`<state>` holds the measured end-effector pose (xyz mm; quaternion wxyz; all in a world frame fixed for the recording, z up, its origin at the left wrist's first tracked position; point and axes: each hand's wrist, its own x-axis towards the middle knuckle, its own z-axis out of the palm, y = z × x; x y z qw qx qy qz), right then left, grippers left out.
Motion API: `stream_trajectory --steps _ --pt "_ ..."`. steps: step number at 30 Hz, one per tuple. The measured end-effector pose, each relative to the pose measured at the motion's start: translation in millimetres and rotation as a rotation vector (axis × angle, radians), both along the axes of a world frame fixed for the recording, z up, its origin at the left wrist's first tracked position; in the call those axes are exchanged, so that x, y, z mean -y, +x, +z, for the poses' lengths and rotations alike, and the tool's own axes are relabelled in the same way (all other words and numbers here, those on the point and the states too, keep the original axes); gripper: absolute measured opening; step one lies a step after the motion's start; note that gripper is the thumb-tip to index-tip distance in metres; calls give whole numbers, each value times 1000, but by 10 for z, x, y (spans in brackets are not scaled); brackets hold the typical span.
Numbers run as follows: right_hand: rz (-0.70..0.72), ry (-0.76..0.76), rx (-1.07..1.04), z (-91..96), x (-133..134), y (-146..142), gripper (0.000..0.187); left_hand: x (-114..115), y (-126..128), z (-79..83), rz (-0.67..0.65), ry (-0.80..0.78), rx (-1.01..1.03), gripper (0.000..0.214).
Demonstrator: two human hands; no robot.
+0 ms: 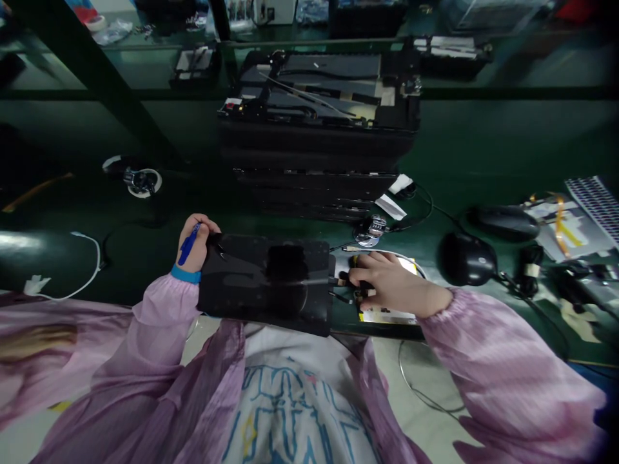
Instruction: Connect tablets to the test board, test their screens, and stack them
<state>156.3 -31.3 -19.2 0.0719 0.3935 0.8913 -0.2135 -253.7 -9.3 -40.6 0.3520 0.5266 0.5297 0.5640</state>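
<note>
The upper part of the bench is dim and smeared, so the items along the far shelf cannot be told apart, and the corners of the view fall into darkness. The dark tablet-like panel (265, 283) lies flat at the near edge of the green bench (459, 148), its glossy face showing only reflections; its near edge is partly covered by the pink sleeves. The left hand (195, 245) rests at the panel's upper left corner, fingers curled shut around a blue pen (188, 245) whose tip is hidden against the panel. The right hand (389, 283) sits at the panel's right edge, fingers bent down over small dark connector parts (344, 280); the fingers are drawn together on them, though what exactly is pinched is too small to make out. Under that hand lies a bright flat plate (387, 314), mostly covered. Behind the panel stands a stack of black trays (316, 161), the top one holding flat parts and cables. To the right lie two dark rounded objects (467, 258), blurred, with cables trailing off.
</note>
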Motion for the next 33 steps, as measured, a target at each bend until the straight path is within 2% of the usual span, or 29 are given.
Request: stream_trajectory --steps 20,23,27,30,33 --pt "-44 -20 -237 -176 28 173 30 24 87 101 17 9 31 45" --pt "-156 35 -359 -203 166 171 31 31 84 97 14 -1 47 47" --pt "-486 222 -495 -282 540 75 16 33 82 99 12 15 57 45" --pt "-687 321 -481 -356 761 -51 15 27 83 93 18 23 52 44" --pt "-772 357 -446 -418 820 -152 13 21 86 80 32 31 51 48"
